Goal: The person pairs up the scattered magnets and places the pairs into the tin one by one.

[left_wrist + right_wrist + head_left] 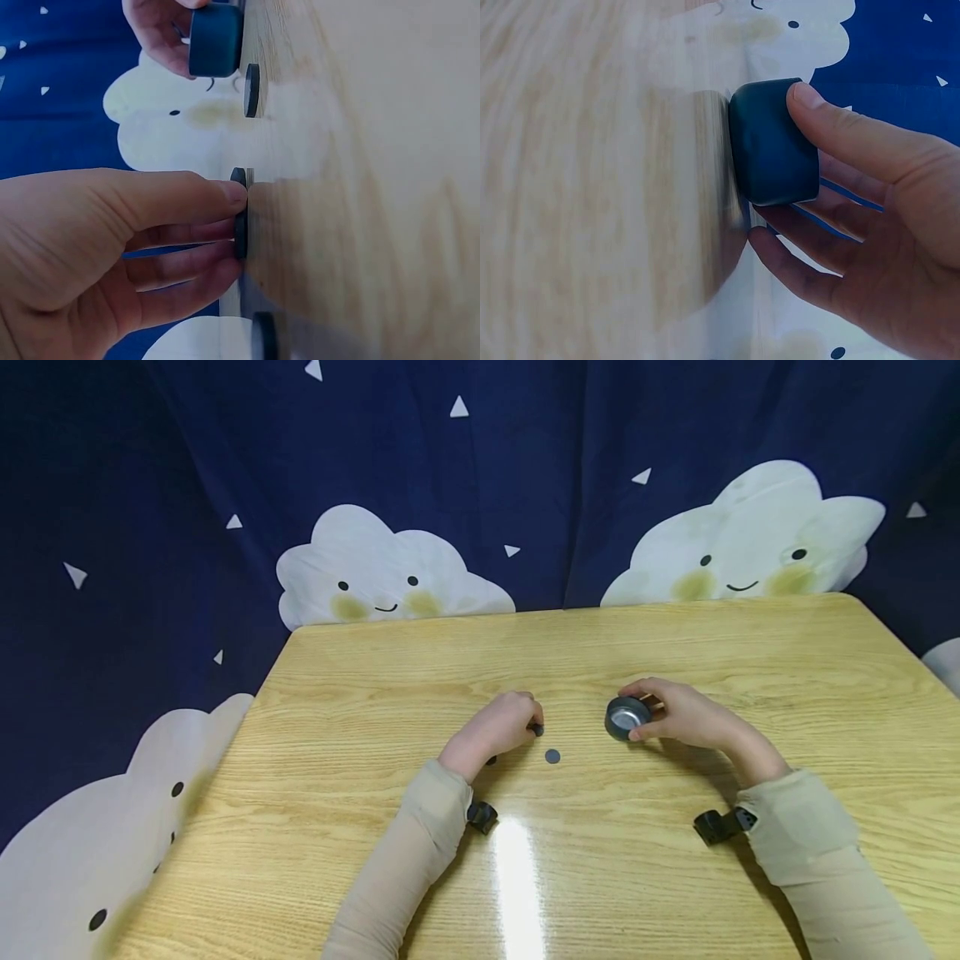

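Observation:
My left hand [501,722] is low over the table, its thumb and fingers pinching a small dark disc [241,217] at the tabletop. In the head view that hand covers most of the held disc. Two similar discs are nearby: one flat disc [552,756] to its right, and another disc [491,760] partly hidden under the wrist. My right hand [686,714] grips a shallow round dark cup [628,718] by its side, thumb on the near edge. The cup's silvery inside faces up and toward the head camera. I cannot tell whether its base touches the table.
Both hands work above a light wooden table [337,693]. A dark blue curtain [525,468] with white clouds hangs behind the far edge and along the left. Black wrist cameras, a left one [482,817] and a right one [716,827], sit beside the sleeves.

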`<state>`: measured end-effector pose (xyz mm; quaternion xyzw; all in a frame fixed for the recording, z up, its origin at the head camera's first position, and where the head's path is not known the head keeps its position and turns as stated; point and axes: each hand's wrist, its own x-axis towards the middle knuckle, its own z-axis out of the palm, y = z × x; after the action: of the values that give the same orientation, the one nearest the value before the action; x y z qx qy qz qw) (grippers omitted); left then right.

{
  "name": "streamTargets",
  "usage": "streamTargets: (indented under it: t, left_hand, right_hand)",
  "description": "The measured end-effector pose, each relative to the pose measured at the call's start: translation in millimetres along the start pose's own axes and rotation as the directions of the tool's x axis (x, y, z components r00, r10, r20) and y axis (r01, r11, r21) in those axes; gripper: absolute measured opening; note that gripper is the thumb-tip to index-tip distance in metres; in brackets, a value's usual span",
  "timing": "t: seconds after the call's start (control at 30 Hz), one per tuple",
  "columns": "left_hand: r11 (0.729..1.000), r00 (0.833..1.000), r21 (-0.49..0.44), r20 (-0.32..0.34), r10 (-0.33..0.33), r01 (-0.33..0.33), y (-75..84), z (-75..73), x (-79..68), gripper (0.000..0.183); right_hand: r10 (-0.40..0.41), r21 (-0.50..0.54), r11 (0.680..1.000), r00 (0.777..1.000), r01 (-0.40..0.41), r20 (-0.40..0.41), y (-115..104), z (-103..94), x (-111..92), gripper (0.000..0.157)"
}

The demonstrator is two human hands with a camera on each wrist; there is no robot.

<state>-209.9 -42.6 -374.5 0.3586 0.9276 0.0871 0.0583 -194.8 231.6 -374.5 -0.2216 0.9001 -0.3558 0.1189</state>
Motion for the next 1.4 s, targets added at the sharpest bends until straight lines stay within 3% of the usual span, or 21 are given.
streamTargets:
  t: [0.87, 1.4]
  left_hand:
    - [1.000, 1.000, -0.019, 0.008, -0.002, 0.002, -2.2, 0.2, -0.1, 0.007]
    - [0.999, 1.000, -0.046, 0.006, 0.021, -0.021, 9.5, -14.3, 4.3, 0.010]
  right_hand:
    - [0.010, -0.007, 1.000, 1.000, -0.010, -0.012, 0.6, 0.8, 2.0, 0.060]
    - [0.036, -0.018, 0.999, 0.999, -0.036, -0.027, 1.6, 1.6, 1.3, 0.059]
